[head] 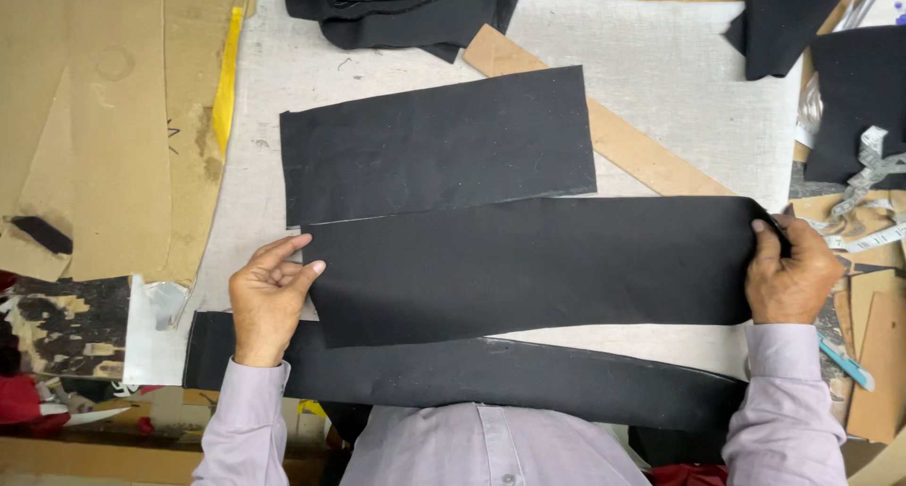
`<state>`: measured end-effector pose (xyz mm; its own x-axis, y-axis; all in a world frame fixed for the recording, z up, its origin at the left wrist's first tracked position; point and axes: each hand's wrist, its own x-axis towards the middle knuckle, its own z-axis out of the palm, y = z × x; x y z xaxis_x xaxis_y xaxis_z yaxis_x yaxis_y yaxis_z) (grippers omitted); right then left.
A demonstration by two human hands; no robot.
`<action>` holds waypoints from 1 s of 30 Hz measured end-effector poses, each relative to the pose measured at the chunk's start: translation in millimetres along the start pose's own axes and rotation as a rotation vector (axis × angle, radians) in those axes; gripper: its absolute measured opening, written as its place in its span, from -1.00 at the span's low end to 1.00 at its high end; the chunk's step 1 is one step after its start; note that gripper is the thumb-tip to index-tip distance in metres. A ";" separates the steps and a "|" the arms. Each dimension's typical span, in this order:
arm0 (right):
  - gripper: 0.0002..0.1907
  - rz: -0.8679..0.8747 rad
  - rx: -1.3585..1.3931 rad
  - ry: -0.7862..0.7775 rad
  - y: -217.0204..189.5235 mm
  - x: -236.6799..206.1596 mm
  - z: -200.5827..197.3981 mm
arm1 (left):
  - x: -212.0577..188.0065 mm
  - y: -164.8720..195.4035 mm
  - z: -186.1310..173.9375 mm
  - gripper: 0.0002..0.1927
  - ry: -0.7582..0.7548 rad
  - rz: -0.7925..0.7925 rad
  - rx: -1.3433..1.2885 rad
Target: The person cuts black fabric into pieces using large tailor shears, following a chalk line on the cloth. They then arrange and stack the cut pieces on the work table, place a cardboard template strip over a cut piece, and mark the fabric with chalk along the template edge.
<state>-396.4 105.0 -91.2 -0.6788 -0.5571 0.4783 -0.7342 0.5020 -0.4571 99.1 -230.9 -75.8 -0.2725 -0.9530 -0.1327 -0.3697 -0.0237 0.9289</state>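
Head view, looking down on a pale worktable (679, 80). Long black fabric strip (538, 269) stretched flat across the middle, grasped at both ends: left hand (269, 297) pinching the left edge between thumb and fingers, right hand (791, 274) clenched on the right end, fingertips curled over the edge. Above it, touching and partly overlapped — a shorter black fabric rectangle (434, 146), lying on a cardboard strip (623, 137) set diagonally. Below, near the table's front edge, a second long black piece (472, 373), partly covered by the held strip. Stack of black cloth (406, 9) at top centre. Brown cardboard patterns (104, 118) at left; grey measuring tape (864, 179) at right, just beside the right hand.
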 end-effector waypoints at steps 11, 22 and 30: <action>-0.89 -0.047 0.123 -0.200 -14.0 -7.9 30.3 | 21.3 -20.8 -4.8 -0.60 0.086 0.113 0.048; -0.88 -0.047 0.077 -0.245 -23.1 -9.4 41.5 | 17.0 -14.3 0.8 -0.59 0.131 0.062 0.065; -0.87 -0.030 0.006 -0.126 -6.4 0.6 18.0 | 12.0 -21.3 2.9 -0.55 0.113 0.196 0.081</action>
<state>-391.9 89.6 -101.5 -0.6491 -0.6505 0.3943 -0.7537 0.4800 -0.4488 101.1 -240.9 -98.1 -0.2465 -0.9648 0.0916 -0.3905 0.1854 0.9017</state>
